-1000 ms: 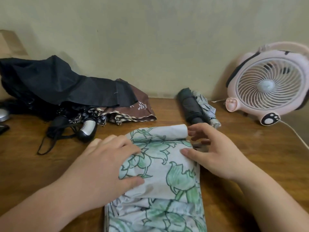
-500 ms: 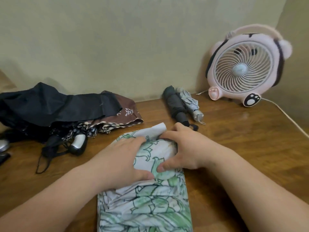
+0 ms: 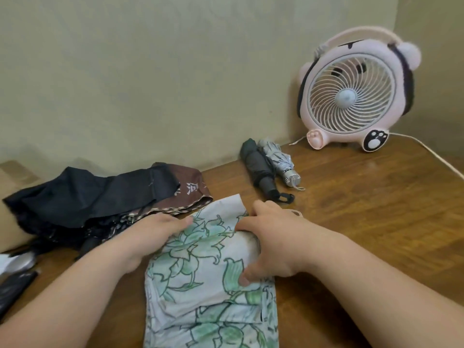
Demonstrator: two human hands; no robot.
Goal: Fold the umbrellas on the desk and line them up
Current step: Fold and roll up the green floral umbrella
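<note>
A white umbrella with green flower print [image 3: 200, 285] lies lengthwise on the wooden desk [image 3: 364, 209] in front of me, its canopy gathered flat. My left hand [image 3: 150, 237] grips its left side, the fabric lapping over my thumb. My right hand [image 3: 271, 242] curls round its right edge, thumb pressed on top. A loose black umbrella [image 3: 82, 197] and a brown one [image 3: 190, 187] lie heaped at the left. Two folded umbrellas, a dark one [image 3: 258, 167] and a grey patterned one [image 3: 281, 162], lie side by side by the wall.
A pink desk fan [image 3: 351, 96] stands at the back right; its white cord [image 3: 426, 151] runs along the desk's right edge. A silver umbrella handle [image 3: 20, 262] and a black object [image 3: 12, 290] lie at the near left.
My view has swung left and down. Both hands have closed in on the floral umbrella's far end, the right one sliding from the side onto the fabric and squeezing it narrower.
</note>
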